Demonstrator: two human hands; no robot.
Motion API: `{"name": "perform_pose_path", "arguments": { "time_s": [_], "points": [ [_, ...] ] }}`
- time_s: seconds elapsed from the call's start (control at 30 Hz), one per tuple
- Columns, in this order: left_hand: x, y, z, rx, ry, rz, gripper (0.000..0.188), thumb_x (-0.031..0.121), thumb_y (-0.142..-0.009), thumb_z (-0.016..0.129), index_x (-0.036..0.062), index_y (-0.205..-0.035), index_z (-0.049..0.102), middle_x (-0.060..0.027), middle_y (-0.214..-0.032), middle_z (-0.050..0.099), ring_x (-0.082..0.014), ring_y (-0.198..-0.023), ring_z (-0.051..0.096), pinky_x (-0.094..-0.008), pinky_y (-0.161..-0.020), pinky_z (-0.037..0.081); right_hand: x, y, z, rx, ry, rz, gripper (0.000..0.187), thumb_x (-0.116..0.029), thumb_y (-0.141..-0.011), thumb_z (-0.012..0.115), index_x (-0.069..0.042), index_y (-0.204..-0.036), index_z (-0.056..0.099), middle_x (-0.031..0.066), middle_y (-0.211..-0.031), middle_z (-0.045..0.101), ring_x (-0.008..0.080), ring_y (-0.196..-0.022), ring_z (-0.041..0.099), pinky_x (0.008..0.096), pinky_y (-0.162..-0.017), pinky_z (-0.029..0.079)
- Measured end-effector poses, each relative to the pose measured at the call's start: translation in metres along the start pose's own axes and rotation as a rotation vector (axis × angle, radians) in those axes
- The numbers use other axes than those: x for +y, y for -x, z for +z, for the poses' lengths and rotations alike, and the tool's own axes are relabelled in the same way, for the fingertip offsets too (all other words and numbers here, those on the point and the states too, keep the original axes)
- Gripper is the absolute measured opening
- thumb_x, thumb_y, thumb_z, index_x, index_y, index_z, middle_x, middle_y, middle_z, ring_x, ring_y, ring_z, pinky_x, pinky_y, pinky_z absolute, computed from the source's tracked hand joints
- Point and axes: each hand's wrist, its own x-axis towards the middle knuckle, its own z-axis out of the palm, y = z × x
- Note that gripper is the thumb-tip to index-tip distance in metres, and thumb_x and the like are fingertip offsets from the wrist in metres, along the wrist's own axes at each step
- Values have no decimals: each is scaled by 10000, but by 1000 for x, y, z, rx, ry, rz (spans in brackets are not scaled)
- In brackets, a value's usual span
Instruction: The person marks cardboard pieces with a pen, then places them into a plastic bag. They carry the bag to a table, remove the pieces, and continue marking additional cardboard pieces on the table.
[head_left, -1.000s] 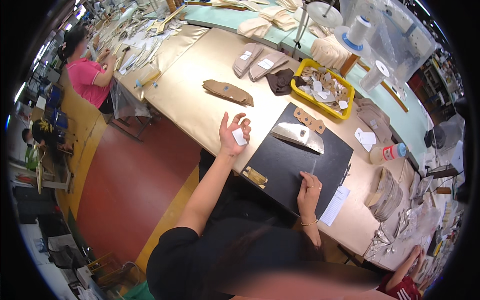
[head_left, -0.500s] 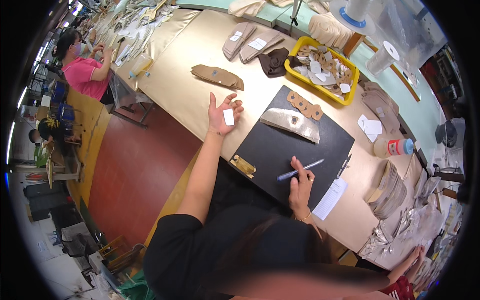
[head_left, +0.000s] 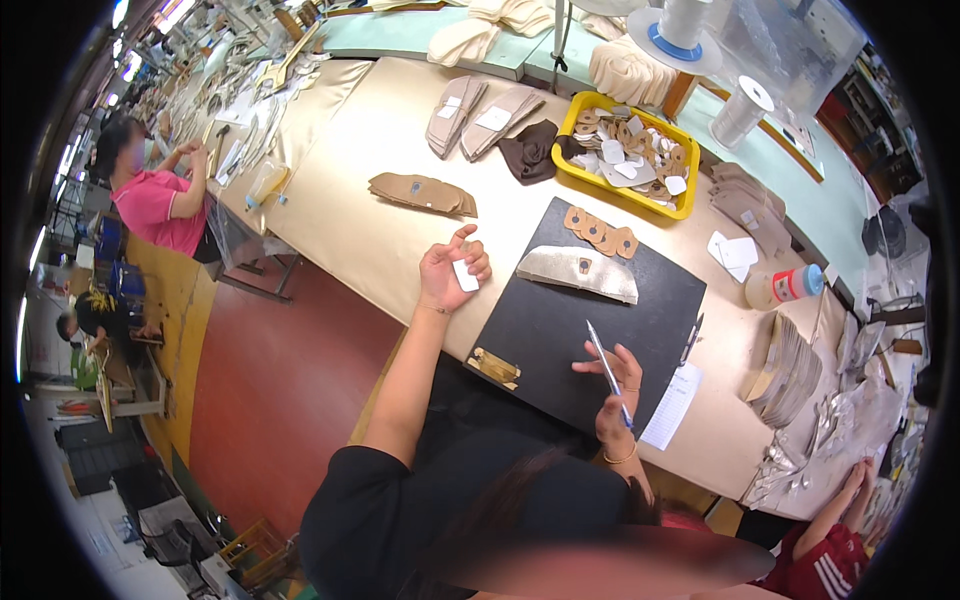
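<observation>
My left hand (head_left: 452, 272) is palm up over the table, to the left of a black board, its fingers curled around a small white card (head_left: 465, 276). Over the lower part of the black board (head_left: 545, 345), my right hand (head_left: 618, 385) grips a pen (head_left: 606, 366) whose tip points up and away. A pale, shiny curved piece (head_left: 578, 273) with a small brown patch lies on the board. Just beyond it sits a row of tan cut-out pieces with dark spots (head_left: 600, 232). Nearest beyond my left hand rests a stack of brown curved pieces (head_left: 424, 194).
A yellow basket (head_left: 690, 150) of small cut pieces stands at the back. On the right are a bottle with a blue cap (head_left: 785, 287), a printed sheet (head_left: 670, 410) and stacked grey pieces (head_left: 785, 370). A co-worker in pink (head_left: 165, 205) sits far left; another person's hands (head_left: 855, 490) show lower right.
The pen has swung from nearly level to steep in my right hand. My left fingers have curled further over the white card. The whole view has shifted slightly.
</observation>
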Motion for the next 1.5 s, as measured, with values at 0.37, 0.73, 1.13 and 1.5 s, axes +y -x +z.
{"name": "perform_pose_path", "arguments": {
  "time_s": [0.37, 0.73, 1.13, 1.5],
  "points": [
    [-6, 5, -6, 48, -112, 19, 576, -96, -791, 546, 154, -1299, 439, -80, -925, 491, -184, -769, 487, -334, -688, 438, 62, -32, 82, -145, 289, -95, 148, -59, -786, 735, -26, -878, 624, 90, -761, 643, 221, -674, 608, 310, -614, 473],
    [6, 5, -13, 112, -51, -156, 378, 341, -1015, 431, 78, -1281, 477, -116, -867, 678, -140, -454, 532, -241, -369, 385, 67, -40, 76, -501, 452, -243, 361, -385, -915, 585, -63, -1042, 685, 60, -740, 683, 200, -612, 603, 311, -632, 472],
    [7, 1, -15, 97, -52, -158, 386, 363, -1014, 407, 90, -1281, 466, -139, -1049, 646, -152, -492, 543, -253, -395, 412, 69, -47, 60, -218, -272, 483, 118, -86, -871, 694, 8, -912, 636, 37, -758, 641, 90, -624, 612, 210, -598, 494],
    [7, -5, -14, 54, 54, -220, 377, 348, -1011, 418, 69, -1258, 473, -185, -1062, 622, -232, -714, 573, -286, -462, 479, 68, -44, 65, -342, 159, 337, 217, -198, -877, 690, -11, -774, 649, 44, -672, 630, 91, -539, 574, 237, -507, 442]
  ]
}}
